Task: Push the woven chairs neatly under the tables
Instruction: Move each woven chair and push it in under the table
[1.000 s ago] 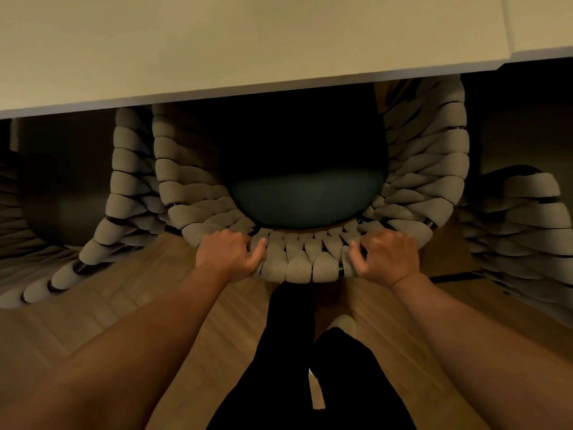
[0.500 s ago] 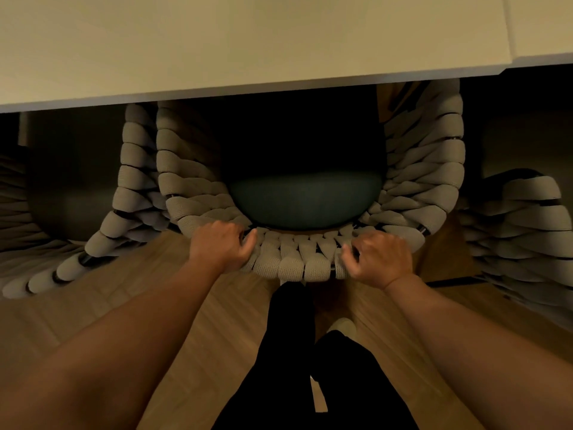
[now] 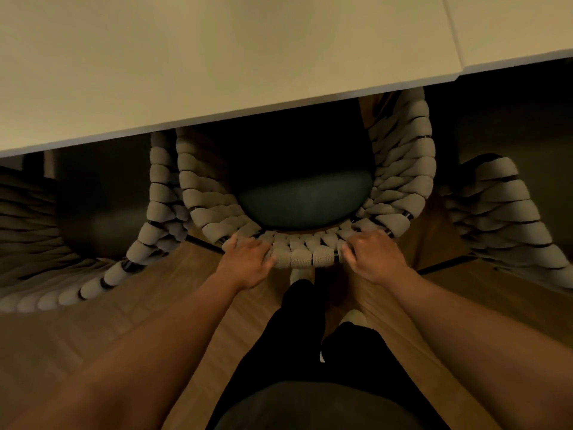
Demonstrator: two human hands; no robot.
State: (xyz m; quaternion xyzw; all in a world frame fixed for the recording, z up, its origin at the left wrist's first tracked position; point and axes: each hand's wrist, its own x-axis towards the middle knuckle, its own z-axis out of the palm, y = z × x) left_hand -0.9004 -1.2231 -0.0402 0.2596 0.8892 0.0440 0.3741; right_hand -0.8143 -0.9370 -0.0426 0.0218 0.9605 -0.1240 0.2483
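1. The middle chair (image 3: 310, 259) stood on the floor (image 3: 155, 305), its seat partly under the near edge of the surface (image 3: 217, 57).
2. The left hand (image 3: 245, 259) and the right hand (image 3: 375, 259) gripped its back rim, one on each side of centre.
3. The left chair (image 3: 155, 212) stood just beside it, and the right chair (image 3: 502, 206) stood near its other side.

Both arms outstretched, left hand (image 3: 245, 260) and right hand (image 3: 376, 259) palms-down, fingers curled.
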